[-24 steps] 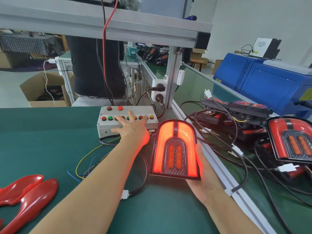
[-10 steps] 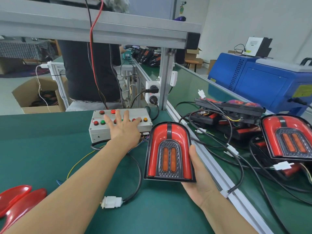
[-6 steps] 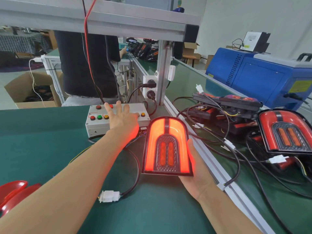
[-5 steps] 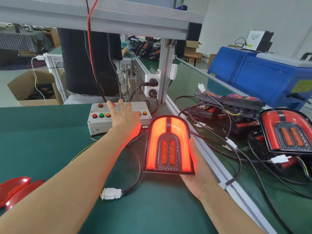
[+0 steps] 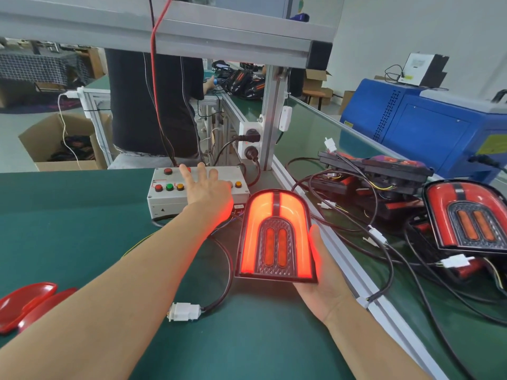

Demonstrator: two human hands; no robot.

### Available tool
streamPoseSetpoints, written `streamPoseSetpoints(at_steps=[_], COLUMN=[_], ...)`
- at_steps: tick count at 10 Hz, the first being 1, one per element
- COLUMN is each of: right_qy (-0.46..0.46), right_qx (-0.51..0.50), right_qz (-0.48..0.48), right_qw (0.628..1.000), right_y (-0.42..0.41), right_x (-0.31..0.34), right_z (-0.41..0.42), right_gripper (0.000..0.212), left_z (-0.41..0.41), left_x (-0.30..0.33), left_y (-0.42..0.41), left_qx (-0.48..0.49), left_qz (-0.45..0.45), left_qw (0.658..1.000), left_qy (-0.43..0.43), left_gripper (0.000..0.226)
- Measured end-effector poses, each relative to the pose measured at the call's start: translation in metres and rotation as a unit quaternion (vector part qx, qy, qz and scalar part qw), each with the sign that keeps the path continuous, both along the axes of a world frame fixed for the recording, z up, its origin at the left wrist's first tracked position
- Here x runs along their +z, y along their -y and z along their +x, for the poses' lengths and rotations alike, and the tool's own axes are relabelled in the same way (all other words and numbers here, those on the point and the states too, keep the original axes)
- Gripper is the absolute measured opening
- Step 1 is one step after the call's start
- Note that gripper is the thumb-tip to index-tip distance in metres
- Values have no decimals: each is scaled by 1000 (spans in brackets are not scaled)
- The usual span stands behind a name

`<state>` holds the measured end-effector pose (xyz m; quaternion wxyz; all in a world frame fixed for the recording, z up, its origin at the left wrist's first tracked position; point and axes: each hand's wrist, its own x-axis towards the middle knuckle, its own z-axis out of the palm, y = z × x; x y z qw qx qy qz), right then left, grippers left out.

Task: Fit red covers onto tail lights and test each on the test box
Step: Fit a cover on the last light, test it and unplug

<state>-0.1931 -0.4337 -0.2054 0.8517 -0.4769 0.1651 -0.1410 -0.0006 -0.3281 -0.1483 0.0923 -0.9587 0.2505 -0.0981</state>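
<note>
Left hand is flat on the test box, fingers straight and spread over the row of buttons, not gripping anything. Can't tell which button it's actually pressing since the palm covers them. Right hand is palm-up under the tail light, cradling its right edge and bottom corner with the thumb up along the side. The light has its red cover on and the outer arch is glowing bright red (enough to tint both hands). It sits just right of the box, above the green mat. A black cable loops from behind the light down to a white plug lying on the mat. Two loose red covers sit at the far left edge. Another tail light, unlit, lies past the rail on the right among tangled wires.
</note>
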Motion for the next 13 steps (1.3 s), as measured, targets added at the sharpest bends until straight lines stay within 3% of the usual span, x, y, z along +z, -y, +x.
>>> streamPoseSetpoints(at_steps=[2,10,11,12,13], right_qy=[-6,-13,-14,-39,-45], right_qx=[0,-37,-20,-31,-26], right_qz=[3,42,77,76,82], right_qw=[1000,998,997,996,995], right_y=[1,3,5,3,11], right_x=[-1,4,6,11,1], right_z=[1,6,4,4,7], right_gripper=[60,47,58,57,37], left_z=[1,2,5,7,8], left_x=[-1,0,0,0,0], left_y=[0,-7,-7,-8,-9], left_qx=[3,2,6,6,3], left_qz=[3,-35,-47,-47,-47], left_qw=[1000,999,998,997,997], left_qy=[-1,-30,-51,-61,-66], left_gripper=[60,57,56,56,52])
